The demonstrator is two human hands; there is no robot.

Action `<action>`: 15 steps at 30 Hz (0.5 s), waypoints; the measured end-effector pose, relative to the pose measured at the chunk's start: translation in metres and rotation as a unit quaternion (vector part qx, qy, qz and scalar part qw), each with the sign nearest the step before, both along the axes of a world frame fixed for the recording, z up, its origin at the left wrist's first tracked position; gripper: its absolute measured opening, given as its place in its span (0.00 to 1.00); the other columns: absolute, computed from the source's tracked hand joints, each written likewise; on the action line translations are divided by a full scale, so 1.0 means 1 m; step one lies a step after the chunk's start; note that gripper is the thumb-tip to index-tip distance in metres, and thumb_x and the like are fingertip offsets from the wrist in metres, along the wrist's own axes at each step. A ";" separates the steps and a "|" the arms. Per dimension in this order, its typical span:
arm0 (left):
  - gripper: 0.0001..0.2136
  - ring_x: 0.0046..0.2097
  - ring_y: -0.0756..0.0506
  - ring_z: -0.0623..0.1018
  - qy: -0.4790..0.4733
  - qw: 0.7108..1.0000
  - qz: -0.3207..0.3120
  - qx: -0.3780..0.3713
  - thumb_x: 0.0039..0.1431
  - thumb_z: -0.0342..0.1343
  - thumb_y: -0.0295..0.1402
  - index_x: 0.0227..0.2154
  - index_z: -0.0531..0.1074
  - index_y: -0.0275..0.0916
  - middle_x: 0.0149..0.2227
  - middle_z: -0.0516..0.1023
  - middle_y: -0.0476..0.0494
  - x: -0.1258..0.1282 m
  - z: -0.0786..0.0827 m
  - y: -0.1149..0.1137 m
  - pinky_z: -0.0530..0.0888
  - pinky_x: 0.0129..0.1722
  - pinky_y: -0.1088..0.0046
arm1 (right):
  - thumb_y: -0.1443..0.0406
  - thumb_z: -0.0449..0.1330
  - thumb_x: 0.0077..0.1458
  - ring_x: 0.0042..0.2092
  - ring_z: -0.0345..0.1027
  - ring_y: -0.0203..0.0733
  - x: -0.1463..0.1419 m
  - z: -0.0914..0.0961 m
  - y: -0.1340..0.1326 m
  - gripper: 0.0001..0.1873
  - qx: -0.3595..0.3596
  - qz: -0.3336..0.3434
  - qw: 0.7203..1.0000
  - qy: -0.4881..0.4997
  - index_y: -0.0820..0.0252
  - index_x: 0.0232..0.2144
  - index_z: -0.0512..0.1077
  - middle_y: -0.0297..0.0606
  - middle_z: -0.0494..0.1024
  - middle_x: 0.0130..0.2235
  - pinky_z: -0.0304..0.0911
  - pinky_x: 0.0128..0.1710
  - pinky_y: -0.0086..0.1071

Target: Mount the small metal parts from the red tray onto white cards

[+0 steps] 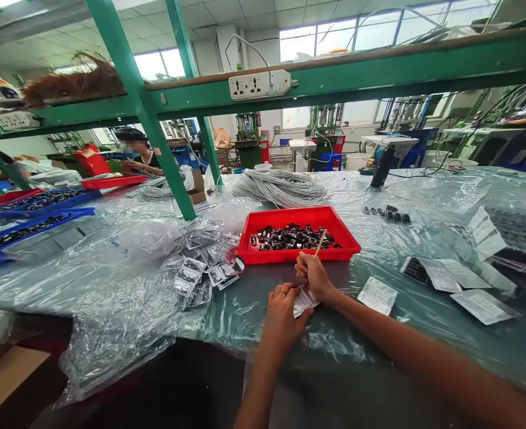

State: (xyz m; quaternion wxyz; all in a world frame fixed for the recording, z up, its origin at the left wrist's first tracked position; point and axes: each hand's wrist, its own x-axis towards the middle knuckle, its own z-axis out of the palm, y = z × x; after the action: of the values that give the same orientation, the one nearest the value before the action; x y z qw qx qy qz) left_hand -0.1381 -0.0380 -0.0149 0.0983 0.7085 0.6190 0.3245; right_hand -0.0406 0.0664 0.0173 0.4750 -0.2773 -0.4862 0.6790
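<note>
My left hand (284,313), a ring on one finger, grips a small white printed packet (304,301) at the near side of the table. My right hand (313,275) is closed around a thin, pale stick (321,241), whose upper end points up and away. Its lower end is hidden behind my fingers, close to the packet. Just beyond both hands stands a red tray (299,256) with many small black parts (290,237) in it. Left of it lies a heap of clear packets (200,268) with dark pieces inside.
Flat white packets (378,295) lie to the right, near a pile of black parts in plastic (520,256). Coiled grey cable (281,186) rests behind the tray. A green frame (149,119) crosses above the plastic-covered table. Another person (144,156) sits at the far left.
</note>
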 end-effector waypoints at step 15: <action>0.30 0.54 0.34 0.72 0.037 0.997 0.070 0.017 0.50 0.67 0.47 0.54 0.71 0.40 0.52 0.73 0.35 0.000 0.003 -0.006 0.68 0.54 0.52 | 0.52 0.56 0.54 0.16 0.36 0.27 0.022 0.018 -0.021 0.26 -0.014 0.058 0.998 0.028 0.55 0.13 0.51 0.23 0.47 0.14 0.37 0.17 0.28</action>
State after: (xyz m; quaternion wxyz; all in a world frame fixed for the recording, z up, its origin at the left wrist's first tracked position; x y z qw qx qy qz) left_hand -0.1378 -0.0436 -0.0120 0.0409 0.6765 0.6646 0.3146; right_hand -0.0191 0.0451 0.0351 0.4445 -0.2364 -0.4786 0.7194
